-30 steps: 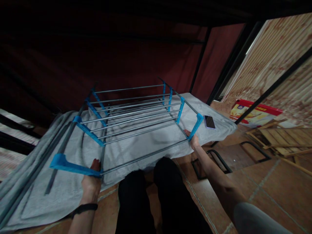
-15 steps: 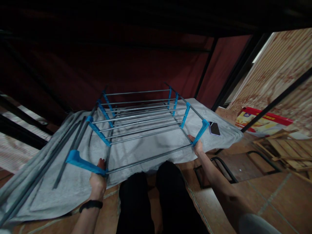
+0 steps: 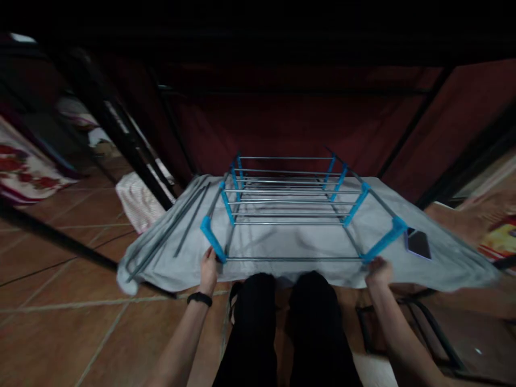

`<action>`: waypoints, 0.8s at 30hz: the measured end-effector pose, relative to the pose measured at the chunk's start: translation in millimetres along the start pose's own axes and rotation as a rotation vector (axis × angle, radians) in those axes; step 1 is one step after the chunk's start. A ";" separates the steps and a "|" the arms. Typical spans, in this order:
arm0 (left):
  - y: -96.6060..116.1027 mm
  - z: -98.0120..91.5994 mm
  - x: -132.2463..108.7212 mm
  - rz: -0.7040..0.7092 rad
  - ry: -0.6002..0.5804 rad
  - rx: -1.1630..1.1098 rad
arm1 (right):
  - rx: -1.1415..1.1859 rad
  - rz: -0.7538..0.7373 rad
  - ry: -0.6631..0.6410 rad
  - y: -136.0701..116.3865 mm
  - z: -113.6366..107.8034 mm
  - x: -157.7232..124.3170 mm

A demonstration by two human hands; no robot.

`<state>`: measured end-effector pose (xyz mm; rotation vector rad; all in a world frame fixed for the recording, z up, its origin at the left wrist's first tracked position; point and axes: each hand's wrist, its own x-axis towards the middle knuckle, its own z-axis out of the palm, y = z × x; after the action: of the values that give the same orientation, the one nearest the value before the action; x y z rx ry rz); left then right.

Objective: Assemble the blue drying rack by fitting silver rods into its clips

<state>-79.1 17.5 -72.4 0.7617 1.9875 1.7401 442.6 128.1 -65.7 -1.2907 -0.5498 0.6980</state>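
A rack frame [image 3: 298, 259] of thin grey metal tubes and blue plastic brackets lies on a grey cloth surface in front of my knees. My left hand [image 3: 208, 272] is closed at the lower end of the front left blue bracket [image 3: 213, 240]. At the opposite corner my right hand [image 3: 379, 272], slightly blurred, grips the lower end of the front right blue bracket [image 3: 385, 240]. Several crossbars run between the two sides. Loose grey tubes [image 3: 191, 220] rest on the cloth left of the rack.
The grey cloth [image 3: 282, 242] covers a low bed-like surface, with dark red fabric [image 3: 290, 123] behind it. A phone [image 3: 418, 243] lies to the right. Dark metal posts [image 3: 121, 145] stand at the sides. A black-framed chair or stool [image 3: 431, 328] is on the tiled floor at right.
My view has turned right to left, bringing the rack to the middle and showing more floor at left. Both hands stay at the same front corners; the rack sits squarer before me.
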 end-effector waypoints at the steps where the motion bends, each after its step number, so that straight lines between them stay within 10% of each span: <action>1: -3.4 -10.1 3.7 0.010 0.022 0.020 | 0.009 0.026 0.021 6.4 -2.9 -4.2; 6: -12.6 -69.6 32.7 0.201 0.213 0.423 | 0.118 0.075 0.021 34.8 -19.2 -42.2; 11: -13.4 -108.5 66.2 0.165 0.283 0.590 | 0.012 -0.024 -0.244 19.3 23.5 -96.0; 17: -20.1 -115.4 86.5 0.119 0.181 0.639 | -0.218 -0.101 -0.687 2.4 93.3 -158.0; 24: -11.9 -114.3 100.3 -0.022 0.143 0.517 | -0.362 -0.039 -0.994 31.5 117.0 -191.8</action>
<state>-228.8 -9.1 -60.5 0.7799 2.5763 1.3041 223.5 69.6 -70.1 -1.1903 -1.5549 1.2428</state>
